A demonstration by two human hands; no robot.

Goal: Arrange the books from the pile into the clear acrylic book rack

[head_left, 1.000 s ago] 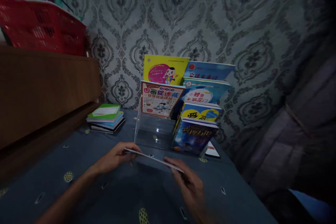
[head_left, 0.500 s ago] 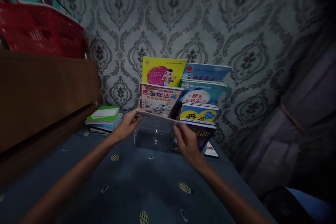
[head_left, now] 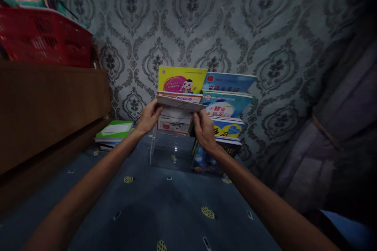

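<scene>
A thin, pale book, seen nearly edge-on and tilted, is held by its two sides in front of a clear plastic book rack. My left hand pinches its left end, and my right hand grips the right end with the thumb on the near side. Behind it stand a yellow picture book and a book with a brown-edged cover, mostly hidden. In the rack's right column several books overlap in tiers, among them a teal one and a dark blue one.
Several books lie stacked under a green one at the left. A wooden cabinet carries a red basket. Patterned wallpaper rises behind, and a tied curtain hangs at the right. Dark blue patterned cloth covers the surface.
Both hands have raised the pale book from the rack's lower front to higher up, so it now covers most of the brown-edged book. The rack and other books stay in place.
</scene>
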